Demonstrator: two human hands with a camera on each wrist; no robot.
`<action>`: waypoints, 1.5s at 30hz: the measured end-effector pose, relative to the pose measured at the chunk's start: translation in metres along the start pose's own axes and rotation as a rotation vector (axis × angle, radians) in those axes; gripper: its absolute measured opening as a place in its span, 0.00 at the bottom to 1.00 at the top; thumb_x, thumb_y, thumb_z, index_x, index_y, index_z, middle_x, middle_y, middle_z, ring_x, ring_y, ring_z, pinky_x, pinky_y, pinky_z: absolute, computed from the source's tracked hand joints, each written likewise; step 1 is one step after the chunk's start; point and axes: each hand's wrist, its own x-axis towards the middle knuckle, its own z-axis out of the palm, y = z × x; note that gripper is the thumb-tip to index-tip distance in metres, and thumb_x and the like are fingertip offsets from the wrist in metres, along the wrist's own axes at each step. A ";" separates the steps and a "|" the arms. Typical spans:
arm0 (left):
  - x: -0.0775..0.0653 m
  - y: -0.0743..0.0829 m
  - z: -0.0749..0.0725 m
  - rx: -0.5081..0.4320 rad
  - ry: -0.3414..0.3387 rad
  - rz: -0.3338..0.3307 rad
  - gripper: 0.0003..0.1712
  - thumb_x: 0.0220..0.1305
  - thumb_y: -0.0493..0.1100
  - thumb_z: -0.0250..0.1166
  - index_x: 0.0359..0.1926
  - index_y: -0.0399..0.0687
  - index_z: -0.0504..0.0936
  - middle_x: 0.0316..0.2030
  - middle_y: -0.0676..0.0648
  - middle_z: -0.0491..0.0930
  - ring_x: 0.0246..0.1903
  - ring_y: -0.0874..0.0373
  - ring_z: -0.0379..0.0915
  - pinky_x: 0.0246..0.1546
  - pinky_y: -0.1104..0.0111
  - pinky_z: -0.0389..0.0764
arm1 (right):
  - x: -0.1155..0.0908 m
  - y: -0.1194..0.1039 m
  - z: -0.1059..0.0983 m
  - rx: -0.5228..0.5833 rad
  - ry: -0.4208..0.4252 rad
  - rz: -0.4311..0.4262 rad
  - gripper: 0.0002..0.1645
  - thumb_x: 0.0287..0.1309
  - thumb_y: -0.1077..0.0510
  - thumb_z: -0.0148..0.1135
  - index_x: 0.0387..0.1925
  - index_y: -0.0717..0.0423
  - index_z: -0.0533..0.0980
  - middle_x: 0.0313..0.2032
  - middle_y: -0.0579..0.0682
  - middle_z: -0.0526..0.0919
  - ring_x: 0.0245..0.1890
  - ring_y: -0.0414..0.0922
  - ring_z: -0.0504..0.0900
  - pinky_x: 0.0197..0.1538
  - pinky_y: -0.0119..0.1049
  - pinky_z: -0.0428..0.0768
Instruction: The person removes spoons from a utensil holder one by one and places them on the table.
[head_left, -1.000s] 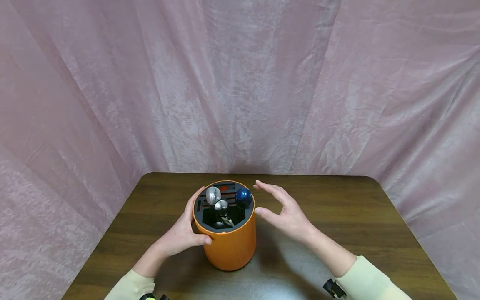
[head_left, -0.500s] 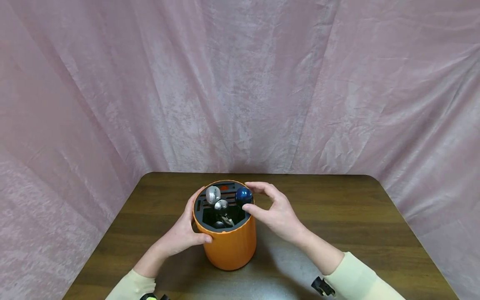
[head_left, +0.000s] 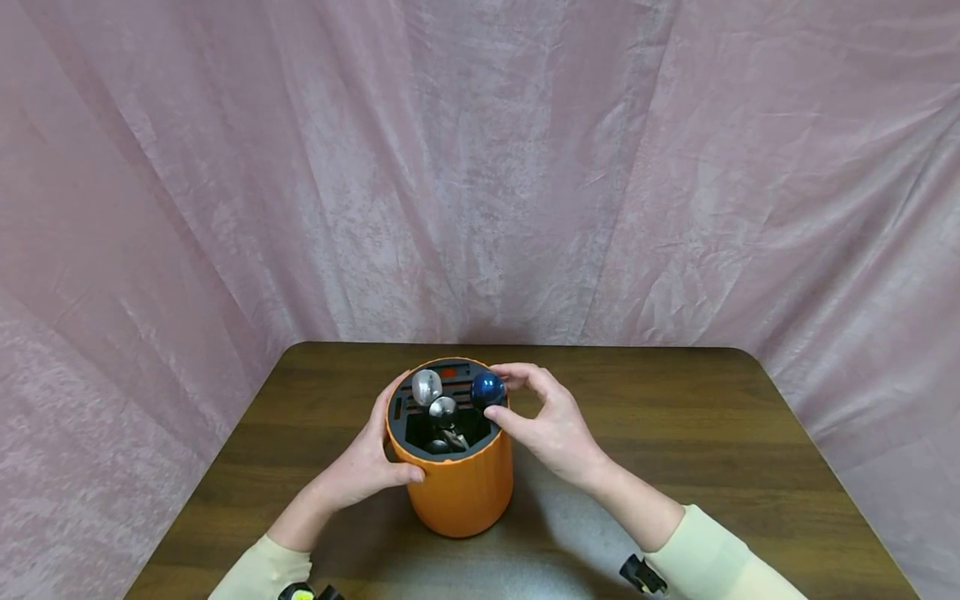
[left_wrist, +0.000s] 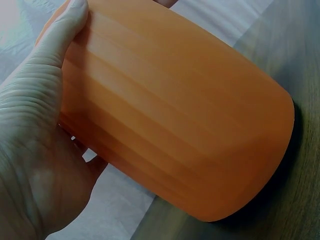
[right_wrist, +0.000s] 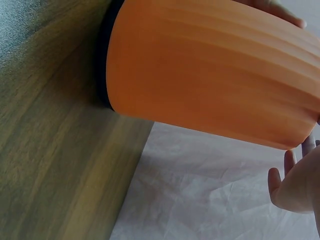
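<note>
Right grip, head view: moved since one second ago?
Yes: the right grip shifted left against the orange container, from beside its rim to the blue rounded end.

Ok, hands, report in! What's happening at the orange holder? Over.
Left hand grips orange holder, upright on table. Right hand curled round blue knob. Two silvery knobs close by, not blocking.

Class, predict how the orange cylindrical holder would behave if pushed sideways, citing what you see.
The orange cylindrical holder is probably stiff: its wall shows no dent where the left hand holds it. Taller than wide, it might tip if pushed high up.
</note>
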 end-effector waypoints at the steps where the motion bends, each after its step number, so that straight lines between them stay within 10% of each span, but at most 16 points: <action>1: 0.000 0.000 0.000 -0.001 0.001 -0.003 0.69 0.54 0.59 0.80 0.81 0.66 0.38 0.77 0.49 0.52 0.72 0.47 0.55 0.67 0.70 0.63 | 0.000 0.000 0.000 0.003 0.002 -0.005 0.28 0.55 0.56 0.79 0.58 0.40 0.81 0.44 0.41 0.82 0.52 0.41 0.77 0.63 0.53 0.66; 45: -0.001 0.001 0.001 -0.011 -0.003 0.001 0.69 0.54 0.59 0.79 0.82 0.65 0.38 0.77 0.48 0.52 0.72 0.46 0.55 0.66 0.68 0.66 | 0.021 -0.026 -0.004 0.183 0.039 -0.221 0.25 0.59 0.70 0.71 0.58 0.55 0.79 0.36 0.52 0.82 0.37 0.48 0.83 0.46 0.35 0.81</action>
